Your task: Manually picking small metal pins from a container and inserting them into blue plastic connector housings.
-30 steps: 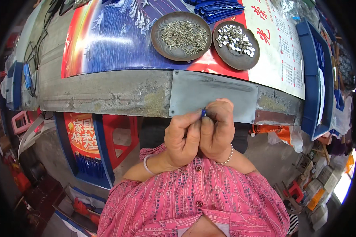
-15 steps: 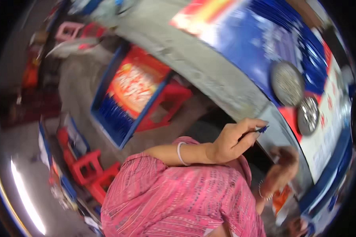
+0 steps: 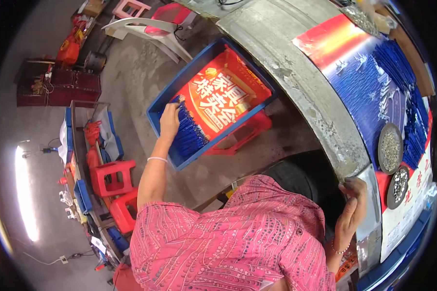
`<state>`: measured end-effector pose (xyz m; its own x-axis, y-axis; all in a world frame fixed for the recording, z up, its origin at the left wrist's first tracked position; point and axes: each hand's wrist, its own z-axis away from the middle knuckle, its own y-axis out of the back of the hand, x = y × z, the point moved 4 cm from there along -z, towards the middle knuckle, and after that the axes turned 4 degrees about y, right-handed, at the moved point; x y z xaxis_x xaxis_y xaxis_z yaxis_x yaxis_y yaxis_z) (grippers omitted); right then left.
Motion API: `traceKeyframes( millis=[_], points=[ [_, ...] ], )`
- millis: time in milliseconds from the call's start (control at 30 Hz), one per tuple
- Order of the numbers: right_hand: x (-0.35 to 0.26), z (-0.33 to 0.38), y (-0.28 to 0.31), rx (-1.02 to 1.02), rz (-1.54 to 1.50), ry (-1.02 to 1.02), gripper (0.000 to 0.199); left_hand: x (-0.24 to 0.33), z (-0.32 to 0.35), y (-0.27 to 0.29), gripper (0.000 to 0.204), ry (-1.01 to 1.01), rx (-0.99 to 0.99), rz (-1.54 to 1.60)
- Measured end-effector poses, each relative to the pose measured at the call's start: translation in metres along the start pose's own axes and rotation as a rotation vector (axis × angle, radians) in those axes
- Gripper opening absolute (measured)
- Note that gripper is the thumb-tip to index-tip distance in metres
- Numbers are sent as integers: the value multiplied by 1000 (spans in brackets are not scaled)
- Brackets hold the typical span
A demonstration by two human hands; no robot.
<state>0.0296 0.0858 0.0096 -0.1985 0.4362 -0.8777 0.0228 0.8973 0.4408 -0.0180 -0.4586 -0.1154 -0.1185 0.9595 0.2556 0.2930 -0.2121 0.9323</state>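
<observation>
My left hand reaches down into a blue tray, its fingers closed at the upper end of a row of slim blue pieces. It seems to pinch one of these pieces, though the fingertips are partly hidden. Red printed sheeting lines the rest of the tray. On the right, my right hand is at the edge of the grey worktable, fingers loosely bent and thumb apart. I see nothing in it.
On the worktable, more slim blue pieces lie beside two round dishes of small metal parts, one dish nearer the middle. A red stool stands under the tray. A white chair and stacked red stools are at left.
My left hand has swung left from the table's edge, where it pinched a small dark blue piece, into the tray. My right hand has risen slightly along the table edge. The view has turned left.
</observation>
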Motion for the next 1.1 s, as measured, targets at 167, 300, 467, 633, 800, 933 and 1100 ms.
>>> traceKeyframes(
  millis=[167, 300, 467, 633, 800, 933, 1100],
  points=[
    [-6, -2, 0, -56, 98, -3, 39, -27, 12, -5, 11, -46, -42, -34],
    [-6, 7, 21, -21, 104, -61, 35, -11, 3, -15, 13, -66, -110, -20],
    [6, 15, 46, 49, 145, -23, 24, 18, -8, 5, 17, -105, 45, -41],
    [21, 32, 78, 234, 181, 27, 15, 179, -59, 45, 20, -253, 76, 334],
    [39, 62, 94, 405, 288, -41, 17, 381, -90, 40, 26, -698, -157, 586],
    [45, 87, 105, 559, 309, -47, 17, 508, -110, 6, 21, -999, -224, 678],
    [51, 98, 108, 701, 266, -10, 18, 599, -156, -60, 22, -1145, -123, 653]
  ],
)
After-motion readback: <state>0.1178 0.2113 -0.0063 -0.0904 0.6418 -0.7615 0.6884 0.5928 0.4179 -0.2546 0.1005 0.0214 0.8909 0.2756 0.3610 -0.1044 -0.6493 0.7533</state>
